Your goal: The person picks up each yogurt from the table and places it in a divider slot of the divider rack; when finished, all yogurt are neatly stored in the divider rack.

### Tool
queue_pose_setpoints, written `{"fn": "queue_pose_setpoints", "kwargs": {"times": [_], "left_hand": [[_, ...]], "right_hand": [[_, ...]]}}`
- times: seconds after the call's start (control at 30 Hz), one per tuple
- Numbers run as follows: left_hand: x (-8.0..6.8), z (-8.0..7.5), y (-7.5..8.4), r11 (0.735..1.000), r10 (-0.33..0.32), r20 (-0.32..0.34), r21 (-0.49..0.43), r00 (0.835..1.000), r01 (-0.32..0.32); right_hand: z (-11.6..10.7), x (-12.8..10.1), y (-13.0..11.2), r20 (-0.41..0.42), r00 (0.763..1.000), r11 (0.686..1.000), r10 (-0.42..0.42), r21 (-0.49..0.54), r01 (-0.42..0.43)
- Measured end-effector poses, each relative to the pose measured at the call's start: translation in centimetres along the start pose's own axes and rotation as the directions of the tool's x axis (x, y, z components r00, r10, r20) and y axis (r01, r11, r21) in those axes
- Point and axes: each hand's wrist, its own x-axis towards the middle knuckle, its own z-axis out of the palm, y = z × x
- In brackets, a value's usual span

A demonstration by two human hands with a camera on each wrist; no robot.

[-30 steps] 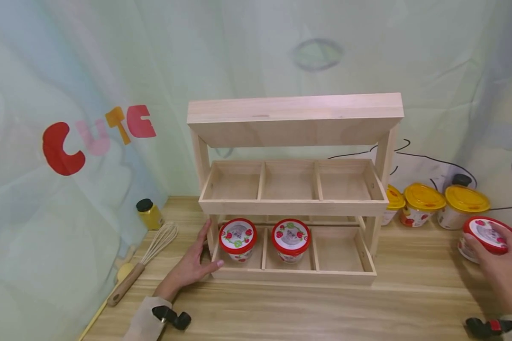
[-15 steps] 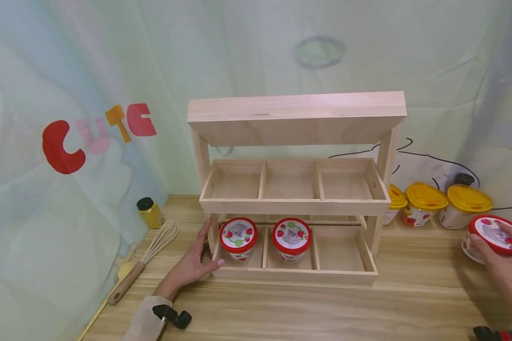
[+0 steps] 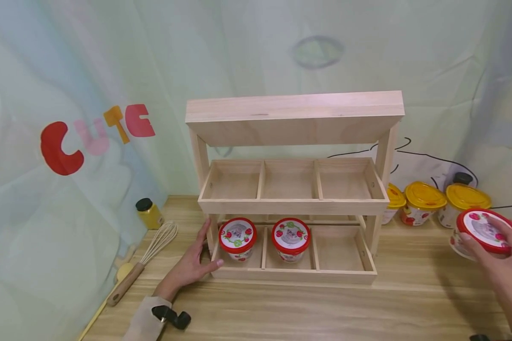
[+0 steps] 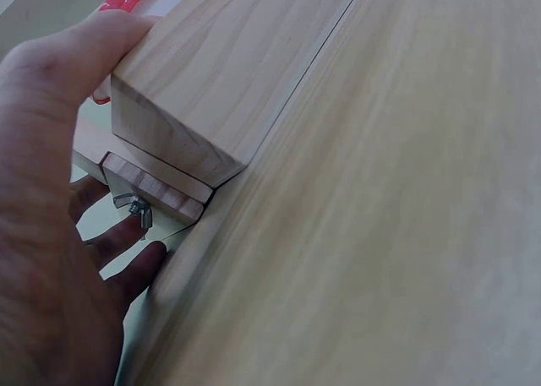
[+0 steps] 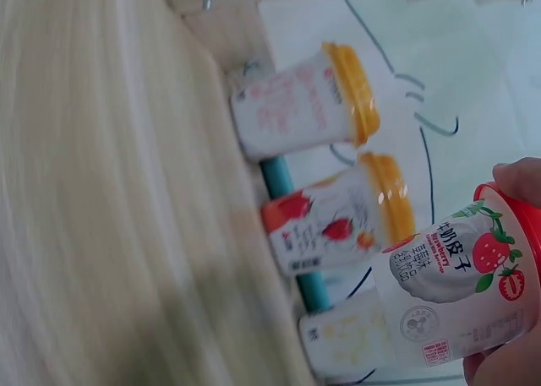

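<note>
A two-tier wooden display rack (image 3: 294,207) stands on the table. My left hand (image 3: 188,269) holds its lower left corner, the thumb over the tray's edge and the fingers round the side, by a wing nut (image 4: 140,209). Two yogurt cups with red lids sit in the lower tray, one in the left compartment (image 3: 238,235) and one in the middle (image 3: 291,236). At the far right my right hand (image 3: 501,265) grips a third red-lidded strawberry yogurt cup (image 5: 461,289) by its lid, held above the table. Both the lower right compartment and the upper tray are bare.
Several yellow-lidded cups (image 3: 424,202) line the back wall right of the rack, with a black-capped container (image 3: 462,178) behind them. To the left lie a whisk (image 3: 141,266) and a yellow jar with a black lid (image 3: 150,214). A printed curtain closes off the back.
The red-lidded cup in my right hand has risen off the table, and over the last half second it has moved slightly left. My left hand stays put on the rack.
</note>
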Motion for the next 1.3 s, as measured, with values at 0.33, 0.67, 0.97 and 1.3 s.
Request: {"fn": "queue_pose_setpoints", "kwargs": {"times": [0.33,0.67,0.97,1.3], "left_hand": [[0.0,0.0,0.0,1.0,0.007,0.001,0.0,1.0,-0.007],[0.1,0.1,-0.2,0.999,0.037,-0.01,-0.014,0.999,-0.037],[0.1,0.0,-0.2,0.999,0.041,-0.011,-0.008,0.999,-0.042],[0.2,0.1,-0.2,0.998,0.054,-0.017,-0.011,0.998,-0.054]], "right_hand": [[-0.1,-1.7,-2.1,0.004,0.998,0.998,-0.058,0.039,0.057],[0.2,-3.5,-3.6,0.015,0.995,0.982,-0.099,0.162,0.095],[1.0,-5.1,-4.0,0.007,0.966,0.927,-0.26,0.281,0.247],[2.2,-6.5,-4.6,0.078,0.929,0.878,-0.362,0.363,0.312]]}}
